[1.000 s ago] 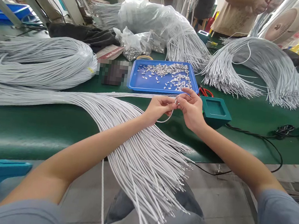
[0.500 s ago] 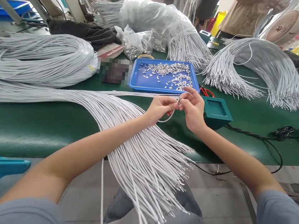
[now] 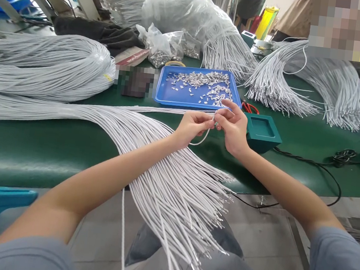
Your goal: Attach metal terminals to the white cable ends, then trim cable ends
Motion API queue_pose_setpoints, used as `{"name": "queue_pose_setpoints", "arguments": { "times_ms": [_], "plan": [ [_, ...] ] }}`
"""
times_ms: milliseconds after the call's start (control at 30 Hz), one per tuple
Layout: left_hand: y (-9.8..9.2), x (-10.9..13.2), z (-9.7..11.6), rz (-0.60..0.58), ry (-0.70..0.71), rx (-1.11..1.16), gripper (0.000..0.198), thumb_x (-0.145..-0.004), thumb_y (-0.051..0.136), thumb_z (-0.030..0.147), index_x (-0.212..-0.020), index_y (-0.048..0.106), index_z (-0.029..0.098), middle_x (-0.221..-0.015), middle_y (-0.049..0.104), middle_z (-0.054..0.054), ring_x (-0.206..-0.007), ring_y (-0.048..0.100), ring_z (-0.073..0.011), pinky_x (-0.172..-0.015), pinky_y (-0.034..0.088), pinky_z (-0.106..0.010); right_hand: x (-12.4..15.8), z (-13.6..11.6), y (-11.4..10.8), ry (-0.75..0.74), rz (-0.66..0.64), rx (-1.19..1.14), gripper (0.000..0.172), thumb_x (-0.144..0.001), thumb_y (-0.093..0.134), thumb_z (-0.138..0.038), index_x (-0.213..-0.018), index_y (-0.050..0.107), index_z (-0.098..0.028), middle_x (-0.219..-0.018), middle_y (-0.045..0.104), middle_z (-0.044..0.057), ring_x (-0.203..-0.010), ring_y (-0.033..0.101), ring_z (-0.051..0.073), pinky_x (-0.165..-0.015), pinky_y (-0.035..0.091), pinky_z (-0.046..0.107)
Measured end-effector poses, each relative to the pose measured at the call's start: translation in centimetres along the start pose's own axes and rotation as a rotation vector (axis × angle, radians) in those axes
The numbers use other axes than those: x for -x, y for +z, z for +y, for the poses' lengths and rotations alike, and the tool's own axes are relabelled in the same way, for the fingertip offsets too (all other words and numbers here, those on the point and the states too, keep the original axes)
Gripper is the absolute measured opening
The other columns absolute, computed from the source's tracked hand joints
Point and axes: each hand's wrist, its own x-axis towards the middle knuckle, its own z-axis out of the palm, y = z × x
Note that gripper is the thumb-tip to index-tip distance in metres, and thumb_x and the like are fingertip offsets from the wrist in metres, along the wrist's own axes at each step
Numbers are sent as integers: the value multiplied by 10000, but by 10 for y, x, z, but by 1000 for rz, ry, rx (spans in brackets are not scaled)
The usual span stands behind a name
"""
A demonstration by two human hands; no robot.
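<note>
My left hand (image 3: 191,129) pinches a thin white cable (image 3: 204,138) close to its end, and the cable loops down below the fingers. Right against it, my right hand (image 3: 233,126) is closed in a pinch at the cable's end, index finger raised. A tiny shiny bit shows between the fingertips, too small to make out. Behind the hands lies a blue tray (image 3: 183,102) of small metal terminals (image 3: 202,80). Under my left forearm a large bundle of white cables (image 3: 167,185) fans out over the table's front edge, its tips metallic.
A green box-shaped device (image 3: 263,129) stands beside my right hand, red-handled pliers (image 3: 250,108) behind it. More cable bundles (image 3: 54,66) lie at left, back and right on the green table (image 3: 51,150). A black cord (image 3: 313,163) runs at right. A person (image 3: 292,18) is behind the table.
The view has tilted down slightly, and my fingertips have shifted slightly at the cable's end. Both hands stay together in nearly the same place.
</note>
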Motion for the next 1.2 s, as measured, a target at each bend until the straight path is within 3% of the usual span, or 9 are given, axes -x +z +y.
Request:
{"name": "queue_pose_setpoints", "arguments": {
  "times_ms": [233,433,700,967,1200],
  "plan": [
    [1,0,1,-58,-29,12,448,-578,864,532,-698,721,124,-636,628,-22,-455,402,-33,-399,240,-187,-1,1,-4,-47,-85,20,319,-687,724,-252,-979,596,-264,-701,581,-53,-568,527,98,-550,475,286],
    [1,0,0,-33,63,6,410,-594,868,498,-678,734,120,-614,645,-25,-464,464,-41,-400,305,-170,-1,1,-4,-89,-141,69,298,-725,701,-287,-992,569,-269,-723,543,-43,-614,520,112,-570,504,295],
    [1,0,4,102,70,9,409,-541,891,472,-674,712,129,-605,660,-16,-464,522,-57,-438,405,-185,-2,10,-9,-193,0,223,197,-805,633,-283,-996,588,-302,-794,532,-9,-722,560,139,-549,496,281],
    [2,-1,2,65,87,-61,381,-518,913,408,-620,692,115,-575,623,-10,-463,486,-60,-439,374,-215,3,1,-7,-175,-43,274,275,-834,615,-470,-1058,585,-314,-978,677,23,-909,636,184,-583,520,303],
    [3,-2,4,47,68,-67,431,-449,928,458,-596,695,127,-535,618,6,-428,476,-50,-419,374,-201,3,-1,-5,-165,-53,229,342,-753,714,-495,-1010,596,-303,-854,667,-2,-880,659,183,-645,549,328]
  ]
}}
